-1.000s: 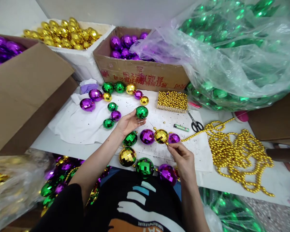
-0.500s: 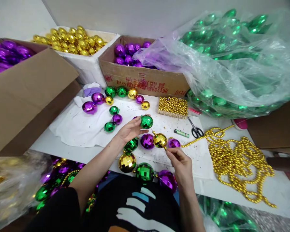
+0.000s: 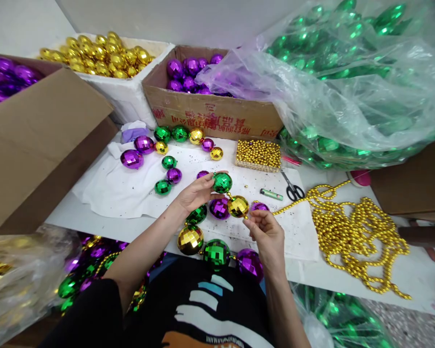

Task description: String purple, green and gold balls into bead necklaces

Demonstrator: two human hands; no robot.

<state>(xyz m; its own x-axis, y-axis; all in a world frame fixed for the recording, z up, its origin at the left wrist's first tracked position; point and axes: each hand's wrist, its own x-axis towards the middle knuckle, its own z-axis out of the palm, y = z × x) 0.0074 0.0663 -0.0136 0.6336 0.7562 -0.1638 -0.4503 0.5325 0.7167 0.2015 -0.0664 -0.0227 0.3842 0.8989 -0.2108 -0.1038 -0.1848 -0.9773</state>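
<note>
My left hand (image 3: 200, 191) has its fingers round a shiny green faceted ball bead (image 3: 223, 182). Strung beside that is a gold ball bead (image 3: 238, 206), with small gold beads at its ends. My right hand (image 3: 266, 232) pinches by the small bead at the gold ball's lower right; the thread in its fingertips is too thin to make out. Just behind and below lie a purple ball (image 3: 219, 208) and another purple ball (image 3: 260, 207). A curve of larger balls, green (image 3: 216, 253), gold (image 3: 190, 240) and purple (image 3: 250, 264), runs along the table's front edge.
Strung balls (image 3: 173, 175) lie on the white cloth (image 3: 105, 193). Behind are a tray of small gold beads (image 3: 258, 154), a lighter (image 3: 271, 194), scissors (image 3: 294, 190) and a carton (image 3: 210, 108). A gold bead chain (image 3: 355, 241) is heaped on the right, under a bag of green balls (image 3: 348, 96).
The gold ball has slid closer to the green ball, and the bare thread between them has closed up. My right hand has shifted slightly left and up. My left hand still holds the green ball.
</note>
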